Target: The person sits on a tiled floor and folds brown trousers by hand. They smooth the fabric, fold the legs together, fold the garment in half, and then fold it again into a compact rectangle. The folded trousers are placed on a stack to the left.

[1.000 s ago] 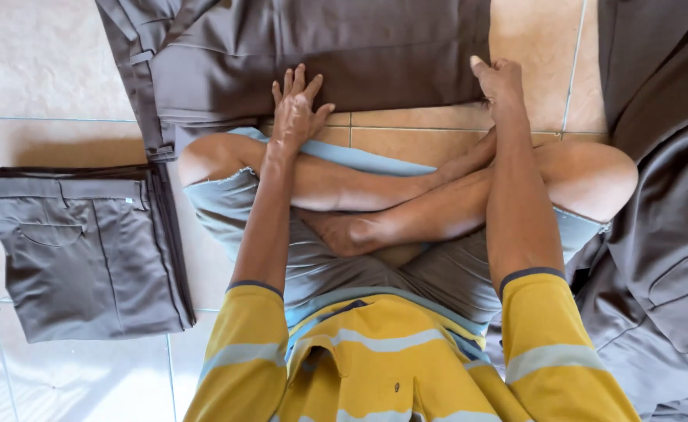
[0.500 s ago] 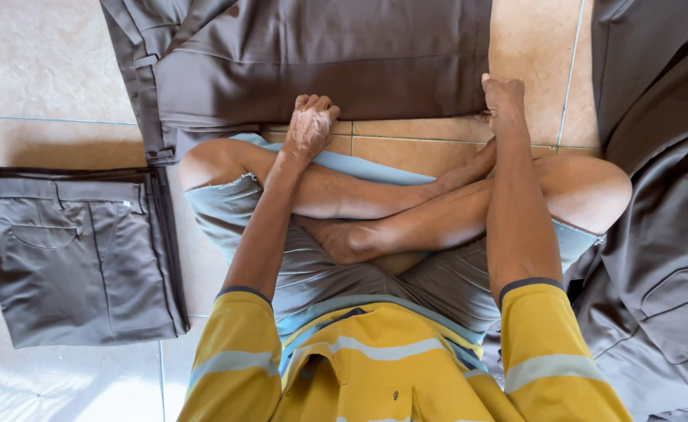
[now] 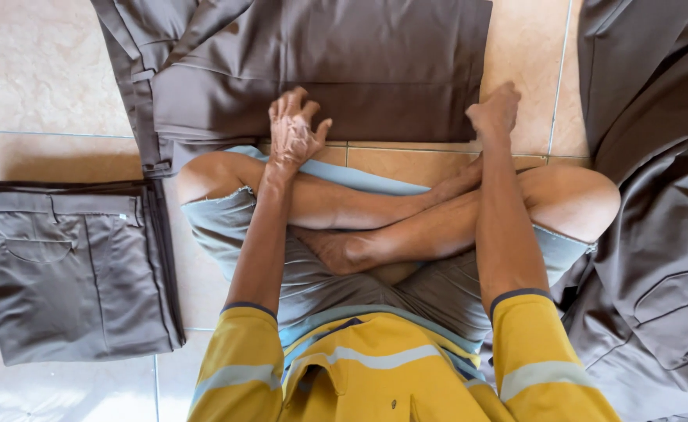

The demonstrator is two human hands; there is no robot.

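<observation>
I sit cross-legged on a tiled floor with a pair of grey-brown trousers [image 3: 320, 70] spread flat in front of my knees. My left hand [image 3: 293, 129] hovers at the near hem edge of these trousers, its fingers curled and nothing visibly gripped. My right hand [image 3: 494, 111] rests at the right end of the same edge, its fingers closed against the fabric; whether it pinches the cloth is hidden.
A neatly folded stack of matching trousers [image 3: 70, 266] lies on the floor at my left. A loose heap of the same grey garments [image 3: 656, 234] fills the right side. Beige floor tiles [image 3: 31, 70] show at the upper left.
My left hand went from spread fingers to curled and drew back a little toward me along the trousers' near edge. My right hand stayed at the right end.
</observation>
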